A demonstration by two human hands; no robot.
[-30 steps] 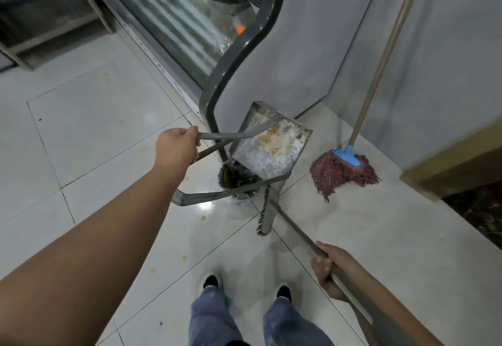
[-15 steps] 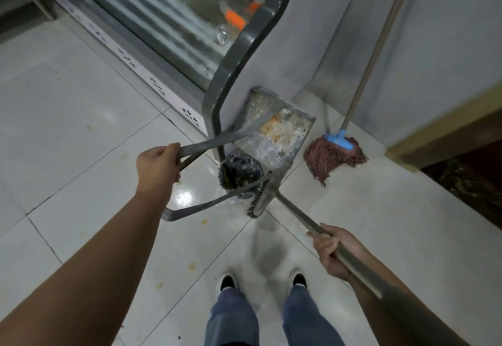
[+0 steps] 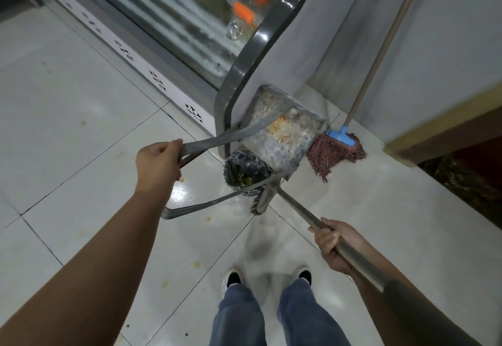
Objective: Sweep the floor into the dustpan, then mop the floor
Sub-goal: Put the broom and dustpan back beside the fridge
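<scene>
My left hand grips the bent metal strap handle of a battered metal dustpan, which is raised and tilted over a small dark waste bin holding green scraps. My right hand holds the long grey handle of a broom; its narrow bristle head hangs just below the dustpan's lower edge, beside the bin. A red-brown string mop with a blue clamp and wooden pole stands on the white tiled floor, leaning on the grey wall to the right of the dustpan.
A glass-fronted display counter with a curved grey frame runs along the back left, right behind the bin. A grey wall with a wooden ledge closes the right side. Small yellowish spots dot the tiles near my feet.
The view has shifted closer to the counter corner. The dustpan stays tilted over the bin, and the broom head has drawn up under the pan's lower edge. Both hands keep their holds.
</scene>
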